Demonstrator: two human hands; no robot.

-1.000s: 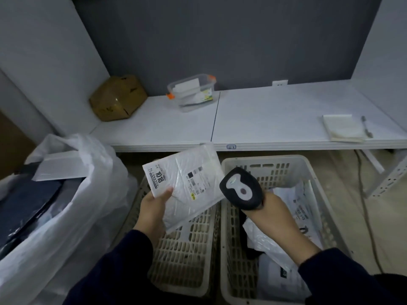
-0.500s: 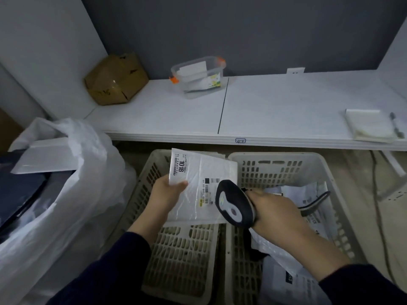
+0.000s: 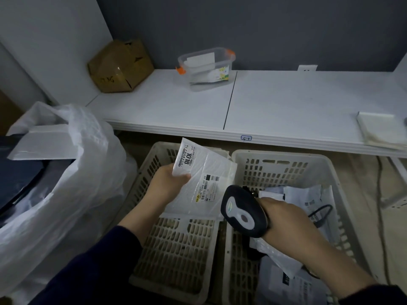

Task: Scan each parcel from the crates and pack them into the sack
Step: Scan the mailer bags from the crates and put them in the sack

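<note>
My left hand (image 3: 165, 183) grips a white parcel (image 3: 207, 172) by its left edge, label side up, above the left crate (image 3: 176, 249). My right hand (image 3: 284, 219) holds a black and grey barcode scanner (image 3: 242, 213), its head close to the parcel's lower right corner by the printed barcode. The right crate (image 3: 284, 168) holds several white and grey parcels (image 3: 306, 199). At the left stands a white plastic sack (image 3: 72, 172) with dark and white parcels inside.
A white shelf (image 3: 275, 106) runs across behind the crates. On it stand a brown cardboard box (image 3: 120, 67), a clear tub with orange clips (image 3: 207, 68) and a folded white cloth (image 3: 381, 128). A black cable (image 3: 381, 205) trails on the floor at right.
The parcel has dropped lower and flatter over the left crate. The scanner has swung from above the right crate towards the parcel's barcode. The view has tilted down.
</note>
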